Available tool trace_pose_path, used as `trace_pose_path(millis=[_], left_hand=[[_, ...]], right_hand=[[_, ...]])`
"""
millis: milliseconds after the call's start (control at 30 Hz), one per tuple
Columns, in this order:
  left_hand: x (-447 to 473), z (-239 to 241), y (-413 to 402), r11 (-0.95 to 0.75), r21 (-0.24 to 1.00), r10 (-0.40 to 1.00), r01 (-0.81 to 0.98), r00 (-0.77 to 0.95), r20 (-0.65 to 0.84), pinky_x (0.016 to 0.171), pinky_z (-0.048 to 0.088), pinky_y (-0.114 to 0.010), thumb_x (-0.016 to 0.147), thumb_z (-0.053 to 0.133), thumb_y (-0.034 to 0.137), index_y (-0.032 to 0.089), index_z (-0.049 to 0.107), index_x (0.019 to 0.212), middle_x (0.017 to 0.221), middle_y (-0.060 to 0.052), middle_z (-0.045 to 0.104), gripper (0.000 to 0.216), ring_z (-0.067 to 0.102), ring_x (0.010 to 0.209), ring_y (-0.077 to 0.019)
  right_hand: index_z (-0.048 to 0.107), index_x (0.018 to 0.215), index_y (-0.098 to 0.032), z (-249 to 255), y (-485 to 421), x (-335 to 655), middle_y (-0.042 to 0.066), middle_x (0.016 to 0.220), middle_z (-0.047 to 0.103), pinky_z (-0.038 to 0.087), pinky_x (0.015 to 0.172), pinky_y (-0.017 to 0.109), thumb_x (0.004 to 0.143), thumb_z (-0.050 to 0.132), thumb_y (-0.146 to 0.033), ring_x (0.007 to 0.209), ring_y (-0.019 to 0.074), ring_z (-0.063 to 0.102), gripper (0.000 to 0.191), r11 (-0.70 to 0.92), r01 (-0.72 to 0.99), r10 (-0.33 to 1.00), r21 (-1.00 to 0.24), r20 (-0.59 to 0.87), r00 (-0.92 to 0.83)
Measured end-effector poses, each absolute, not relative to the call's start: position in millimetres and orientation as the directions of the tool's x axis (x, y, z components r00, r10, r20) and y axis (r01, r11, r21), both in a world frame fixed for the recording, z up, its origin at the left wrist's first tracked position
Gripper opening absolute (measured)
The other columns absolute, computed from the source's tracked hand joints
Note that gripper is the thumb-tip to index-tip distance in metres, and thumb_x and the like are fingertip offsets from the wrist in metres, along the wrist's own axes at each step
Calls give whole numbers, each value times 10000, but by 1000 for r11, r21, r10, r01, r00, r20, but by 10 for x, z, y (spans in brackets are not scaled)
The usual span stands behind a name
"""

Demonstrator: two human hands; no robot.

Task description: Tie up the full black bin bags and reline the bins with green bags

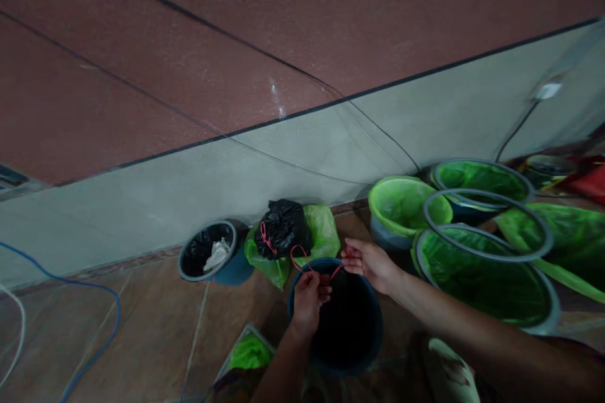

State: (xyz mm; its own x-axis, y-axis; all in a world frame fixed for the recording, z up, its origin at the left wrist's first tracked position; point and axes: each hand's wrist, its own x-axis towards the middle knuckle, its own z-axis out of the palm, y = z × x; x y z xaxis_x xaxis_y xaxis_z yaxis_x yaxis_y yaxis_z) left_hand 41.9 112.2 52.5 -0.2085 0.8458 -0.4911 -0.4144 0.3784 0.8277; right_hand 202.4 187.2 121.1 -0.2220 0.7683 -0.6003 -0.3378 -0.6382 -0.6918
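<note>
Both of my hands are over the mouth of a dark blue bin (368,343) with a black bag liner inside. My left hand (308,300) is closed in a pinch on a thin red drawstring (300,258) at the bin's far rim. My right hand (368,261) is also closed, pinching the other end of the same red string. The string loops up between the two hands. Just beyond the bin lies a tied black bag (282,227) with a red tie, resting against a green bag (322,232).
A small bin (208,252) with a black liner and white paper stands by the wall at left. Several green-lined bins (482,271) and a loose grey ring (486,223) crowd the right. A blue cable (101,315) runs across the floor at left. A green packet (249,352) lies near me.
</note>
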Motion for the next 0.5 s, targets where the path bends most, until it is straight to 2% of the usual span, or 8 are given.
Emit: trace_pose_path(millis=[67,167,267,367,433,500], left_hand=[[417,499,1140,383,871,863,-309,-215,-456,499,411,-201,734,718,556,181,559,856,677,33,628,425,550,503,-74],[415,473,1177,398,914,887,-83,-219,-406,429,327,-217,845,574,524,187,577,788,539,65,496,342,418,403,-74],[419,495,1195,398,910,917,114,-92,-389,431,322,-243,873,515,430,198,595,721,497,55,437,289,383,406,-96],[435,554,1171,375,905,917,203,64,-394,491,391,-255,838,517,303,195,638,737,560,19,505,191,440,479,-117],[449,600,1137,342,911,916,229,134,-377,541,427,-251,775,564,227,187,676,815,685,-10,600,126,500,562,-127],[459,645,1102,316,913,909,257,194,-369,590,452,-246,739,609,205,180,703,892,820,-32,655,181,554,660,-138]], right_hand=[[590,731,-162,1224,1851,2007,-1,659,626,490,547,220,861,632,-308,544,92,588,200,-594,-289,803,-751,-534,-264],[576,678,-168,1277,1807,1963,-28,596,596,433,512,211,742,744,-414,507,77,531,305,-503,-157,819,-850,-409,-403],[581,638,-167,1355,1752,1886,-39,553,570,403,517,214,682,767,-499,511,72,504,383,-412,-42,769,-910,-322,-553],[588,640,-165,1403,1713,1789,-39,557,567,377,513,208,686,751,-486,521,67,498,363,-390,-14,724,-921,-298,-622],[597,665,-163,1398,1713,1732,-35,591,584,371,509,205,685,749,-456,525,64,495,331,-402,-21,713,-916,-298,-634],[606,701,-163,1364,1742,1696,-25,643,614,384,517,206,688,749,-441,534,64,498,314,-408,-41,715,-912,-292,-635]])
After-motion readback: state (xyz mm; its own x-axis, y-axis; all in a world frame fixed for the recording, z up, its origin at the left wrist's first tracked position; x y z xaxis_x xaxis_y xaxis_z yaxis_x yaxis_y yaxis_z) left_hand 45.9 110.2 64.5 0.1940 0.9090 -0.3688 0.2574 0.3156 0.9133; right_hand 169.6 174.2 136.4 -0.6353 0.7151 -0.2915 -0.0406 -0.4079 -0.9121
